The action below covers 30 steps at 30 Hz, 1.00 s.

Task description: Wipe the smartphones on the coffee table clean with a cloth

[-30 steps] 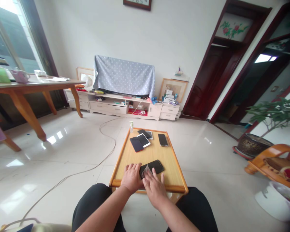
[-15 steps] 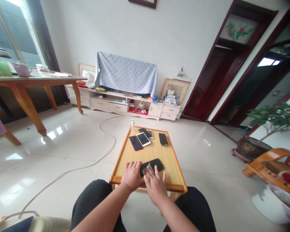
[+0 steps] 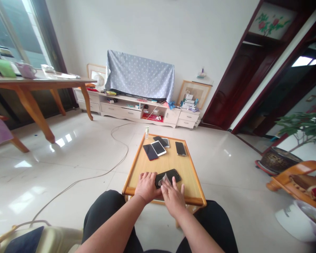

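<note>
A black smartphone [image 3: 175, 173] lies face up near the front of a small wooden table [image 3: 171, 160]. My left hand [image 3: 147, 188] grips the phone's left end, fingers on the tabletop side and thumb along its near edge. With my right hand [image 3: 173, 200] I press a crumpled greyish wipe [image 3: 163, 180] against the screen; the fingers are fairly straight, and some of the wipe is hidden beneath them.
Farther back on the table lie a white phone [image 3: 158, 148], a red-edged dark phone [image 3: 150, 152], another dark phone [image 3: 180, 148] and a pump bottle [image 3: 146, 132]. A cable [image 3: 94, 176] crosses the floor at left. A potted plant [image 3: 281, 160] stands at right.
The whole view has shifted slightly as the head moved. Both hands keep nearly the same place on the phone, and the wipe stays under my right fingers.
</note>
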Tool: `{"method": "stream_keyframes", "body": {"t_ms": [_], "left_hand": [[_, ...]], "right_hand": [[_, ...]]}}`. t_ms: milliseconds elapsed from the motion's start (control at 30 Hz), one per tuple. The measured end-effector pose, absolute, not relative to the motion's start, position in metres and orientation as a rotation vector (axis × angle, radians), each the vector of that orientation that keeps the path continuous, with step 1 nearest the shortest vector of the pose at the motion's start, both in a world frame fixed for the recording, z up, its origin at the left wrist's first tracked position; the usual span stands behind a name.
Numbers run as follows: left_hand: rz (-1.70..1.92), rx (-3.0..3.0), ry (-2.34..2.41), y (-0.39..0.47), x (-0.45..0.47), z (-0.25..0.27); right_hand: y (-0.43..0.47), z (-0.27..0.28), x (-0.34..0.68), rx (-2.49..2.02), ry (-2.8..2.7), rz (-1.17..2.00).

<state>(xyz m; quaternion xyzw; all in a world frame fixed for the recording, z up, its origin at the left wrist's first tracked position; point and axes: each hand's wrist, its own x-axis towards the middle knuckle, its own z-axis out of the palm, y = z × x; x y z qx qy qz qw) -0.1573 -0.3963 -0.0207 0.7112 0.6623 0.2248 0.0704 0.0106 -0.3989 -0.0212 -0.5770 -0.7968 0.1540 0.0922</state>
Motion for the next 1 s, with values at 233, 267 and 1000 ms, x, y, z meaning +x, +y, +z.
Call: {"method": "stream_keyframes", "body": {"t_ms": [233,267,1000], "left_hand": [[0.665,2.142,1.964,-0.393,-0.158,-0.024],[0.671,2.147,1.958,-0.393,-0.158,-0.024],[0.737,2.150,1.949,-0.386,-0.168,-0.035]], "right_hand": [[-0.356,-0.029,0.050,-1.998,-2.128,0.451],[-0.353,-0.029,0.051,-2.000,-2.122,0.452],[-0.370,-0.020,0.015,-1.912,-2.242,0.411]]}}
